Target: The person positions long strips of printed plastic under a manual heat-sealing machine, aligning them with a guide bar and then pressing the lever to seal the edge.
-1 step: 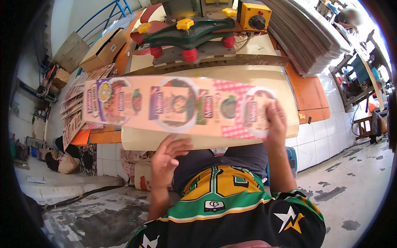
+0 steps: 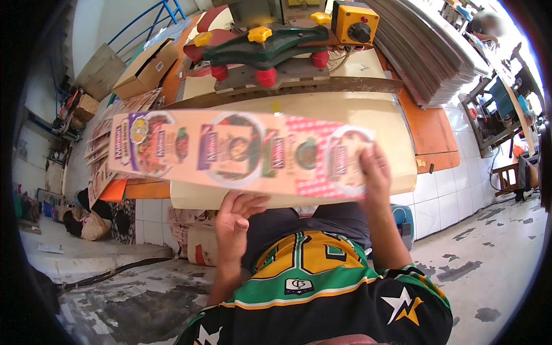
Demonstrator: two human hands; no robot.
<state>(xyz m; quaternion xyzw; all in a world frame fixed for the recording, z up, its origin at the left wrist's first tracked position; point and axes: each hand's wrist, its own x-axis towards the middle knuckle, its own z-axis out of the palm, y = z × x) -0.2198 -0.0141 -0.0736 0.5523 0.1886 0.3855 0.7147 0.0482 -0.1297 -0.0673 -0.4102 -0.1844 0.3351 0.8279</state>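
A long printed cardboard strip [image 2: 192,148], pink with food pictures and a red checked patch, is held above the pale sheet on the table. My right hand [image 2: 376,173] grips its right end, thumb on the printed face. Just under the strip's lower edge, left of middle, my left hand [image 2: 234,221] is open, thumb apart from the stretched fingers. Whether its fingertips touch the strip I cannot tell. Beneath lies the pale sheet [image 2: 391,167]. Beyond it stands a dark green machine clamp [image 2: 293,41] with yellow knobs and red feet.
Several printed strips [image 2: 99,144] are piled at the table's left, near an open cardboard box [image 2: 144,70]. A yellow control box [image 2: 355,24] sits behind. A tall stack of flat sheets [image 2: 428,54] stands back right. Another person [image 2: 95,223] is low at the left.
The strip has shifted slightly left and downward with my right hand. My left hand stays at nearly the same place, still open.
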